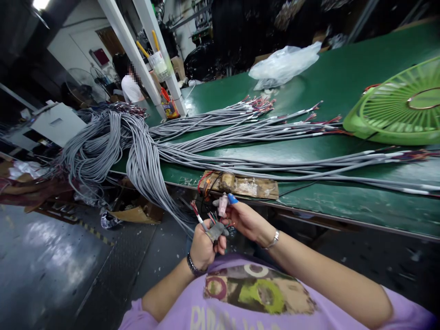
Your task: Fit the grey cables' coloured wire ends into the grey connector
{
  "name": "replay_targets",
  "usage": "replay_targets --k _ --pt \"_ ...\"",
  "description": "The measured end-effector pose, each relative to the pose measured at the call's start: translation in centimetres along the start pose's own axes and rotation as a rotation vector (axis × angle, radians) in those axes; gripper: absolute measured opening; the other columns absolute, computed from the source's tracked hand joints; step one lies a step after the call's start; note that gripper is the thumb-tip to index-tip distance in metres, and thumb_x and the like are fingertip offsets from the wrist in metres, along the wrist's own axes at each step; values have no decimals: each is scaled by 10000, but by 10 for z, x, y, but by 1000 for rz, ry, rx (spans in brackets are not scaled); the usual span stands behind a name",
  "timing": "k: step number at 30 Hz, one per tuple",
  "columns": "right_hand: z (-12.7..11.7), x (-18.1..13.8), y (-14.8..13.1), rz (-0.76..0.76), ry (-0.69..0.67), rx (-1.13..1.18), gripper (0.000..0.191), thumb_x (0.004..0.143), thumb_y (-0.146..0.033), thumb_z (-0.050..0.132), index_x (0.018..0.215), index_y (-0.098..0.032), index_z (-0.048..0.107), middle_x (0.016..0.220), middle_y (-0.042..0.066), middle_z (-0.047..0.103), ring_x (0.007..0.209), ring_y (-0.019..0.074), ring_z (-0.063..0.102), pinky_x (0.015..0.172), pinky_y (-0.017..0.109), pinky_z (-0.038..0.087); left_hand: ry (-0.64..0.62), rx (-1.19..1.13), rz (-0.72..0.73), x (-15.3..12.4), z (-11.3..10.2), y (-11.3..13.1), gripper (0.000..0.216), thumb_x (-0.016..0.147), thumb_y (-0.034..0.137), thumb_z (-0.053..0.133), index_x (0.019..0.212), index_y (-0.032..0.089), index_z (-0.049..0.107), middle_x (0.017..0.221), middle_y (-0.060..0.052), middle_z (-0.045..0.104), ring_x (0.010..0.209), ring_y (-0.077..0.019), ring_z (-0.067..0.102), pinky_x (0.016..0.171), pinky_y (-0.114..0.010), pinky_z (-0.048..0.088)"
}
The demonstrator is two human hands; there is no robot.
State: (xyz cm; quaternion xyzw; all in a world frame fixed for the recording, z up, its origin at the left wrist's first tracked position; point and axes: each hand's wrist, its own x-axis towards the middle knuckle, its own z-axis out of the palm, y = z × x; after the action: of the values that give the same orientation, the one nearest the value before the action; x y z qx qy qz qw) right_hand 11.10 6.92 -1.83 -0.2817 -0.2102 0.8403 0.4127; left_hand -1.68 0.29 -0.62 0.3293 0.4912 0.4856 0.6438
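My left hand (pixel 202 247) is closed around grey cables (pixel 206 228) in front of the bench edge. A grey wrap (pixel 216 232) covers its thumb area. One cable end with a white sleeve (pixel 200 219) and reddish bare-tipped wires sticks up from the fist. Thin coloured wires (pixel 212 215) fan out beside it. My right hand (pixel 245 222) is close on the right, its fingers drawn together at these thin wires. It has a blue finger cover (pixel 233 199) and a pale pink wrapped finger (pixel 222 205). The exact contact between fingertips and wires is too small to make out.
Long bundles of grey cables (pixel 220 160) lie along the green bench (pixel 309 201) and droop over its left edge. A wooden block (pixel 254 187) with red and black leads sits at the front edge. A green fan (pixel 395 107) and plastic bag (pixel 283 64) are beyond. Another person (pixel 132 89) is at back left.
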Motion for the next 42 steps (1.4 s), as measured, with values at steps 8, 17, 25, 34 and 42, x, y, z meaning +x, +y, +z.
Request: replay_targets --k 8,17,25,34,42 --pt "0 -6 -1 6 -52 -25 301 717 -451 683 737 -158 617 670 13 592 587 104 527 536 224 459 55 -10 38 -12 -1 -2 318 700 437 668 653 141 560 405 18 559 273 -64 436 282 -150 277" --pt "3 -2 2 -31 -29 6 340 660 -480 726 755 -158 668 677 8 606 587 94 510 536 221 446 90 -82 57 -2 7 -3 291 707 423 643 671 150 550 406 23 556 272 -66 432 281 -152 269" --pt "3 5 8 -59 58 79 306 612 -432 777 718 -162 680 670 1 631 611 96 534 580 217 436 94 -37 25 2 6 -8 267 723 396 625 661 157 525 399 25 548 271 -67 434 286 -153 239" --pt "-4 -5 7 35 -27 78 334 657 -477 725 727 -168 619 710 19 631 604 109 551 551 228 460 126 -27 57 -9 -1 -11 320 700 455 645 664 152 546 404 23 547 274 -67 427 286 -159 247" --pt "-3 -30 17 6 -98 -361 369 626 -456 753 688 -154 548 570 -42 505 494 66 428 485 207 386 187 64 129 -13 -11 -18 364 715 496 642 666 156 521 447 22 573 311 -67 462 316 -156 282"
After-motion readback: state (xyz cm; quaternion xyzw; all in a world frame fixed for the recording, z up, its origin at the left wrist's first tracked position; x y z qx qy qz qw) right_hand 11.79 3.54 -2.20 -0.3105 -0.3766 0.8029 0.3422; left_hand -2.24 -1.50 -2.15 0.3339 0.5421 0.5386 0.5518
